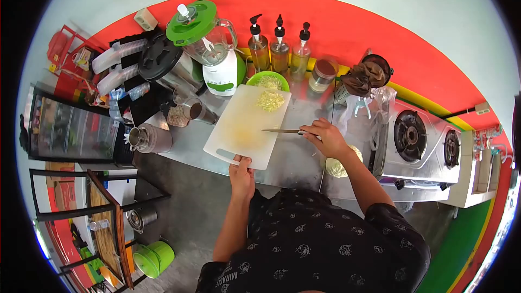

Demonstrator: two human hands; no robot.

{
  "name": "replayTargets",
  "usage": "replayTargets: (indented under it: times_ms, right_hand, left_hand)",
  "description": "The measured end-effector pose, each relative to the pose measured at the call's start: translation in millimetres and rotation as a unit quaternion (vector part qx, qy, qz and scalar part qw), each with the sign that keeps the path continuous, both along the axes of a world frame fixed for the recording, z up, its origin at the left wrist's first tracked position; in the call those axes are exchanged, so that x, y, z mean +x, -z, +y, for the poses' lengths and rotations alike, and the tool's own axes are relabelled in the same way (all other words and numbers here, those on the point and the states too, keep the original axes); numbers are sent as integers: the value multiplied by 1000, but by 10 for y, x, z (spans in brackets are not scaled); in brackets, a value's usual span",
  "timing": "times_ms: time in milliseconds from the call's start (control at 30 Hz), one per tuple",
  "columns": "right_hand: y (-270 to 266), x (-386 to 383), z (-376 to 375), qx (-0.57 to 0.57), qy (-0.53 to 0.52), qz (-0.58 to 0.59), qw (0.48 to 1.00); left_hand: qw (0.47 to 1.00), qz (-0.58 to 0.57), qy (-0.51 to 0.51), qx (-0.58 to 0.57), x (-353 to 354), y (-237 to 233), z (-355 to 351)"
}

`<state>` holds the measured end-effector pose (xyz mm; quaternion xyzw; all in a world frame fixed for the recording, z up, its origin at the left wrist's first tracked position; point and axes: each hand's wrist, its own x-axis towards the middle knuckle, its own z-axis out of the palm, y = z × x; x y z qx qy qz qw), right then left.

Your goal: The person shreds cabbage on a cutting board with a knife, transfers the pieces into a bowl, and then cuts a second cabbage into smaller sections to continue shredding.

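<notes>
Hands apart: your left hand [242,178] clamped the board [230,116] near its handle, your right hand [325,137] gripped the knife [281,131] over it. Shreds [269,101] sat far end, by the bowl [286,83]; steady board, low blade seemed best.

A blender [209,48] with a green lid stands against the red wall [353,27]. Three pump bottles [279,52] are arranged in a row to its right, followed by a clear jar [322,77] with a brown top. A two-burner stove [427,147] occupies the right end. Stacked clear plastic cups [120,55] lie left of the blender. A green bucket [154,259] is located on the floor [182,211], lower left.
</notes>
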<state>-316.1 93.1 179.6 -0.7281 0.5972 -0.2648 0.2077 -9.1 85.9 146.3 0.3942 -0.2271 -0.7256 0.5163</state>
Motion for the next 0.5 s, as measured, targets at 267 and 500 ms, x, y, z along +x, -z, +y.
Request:
replayTargets:
  times_ms: [267, 500]
  right_hand:
    - [444, -172, -560, -10, -59, -13, 998]
    - [722, -300, -1144, 12, -47, -8, 999]
  left_hand:
    - [999, -34, -17, -16, -17, 161, 74]
    - [998, -46, -29, -6, -134, -16, 44]
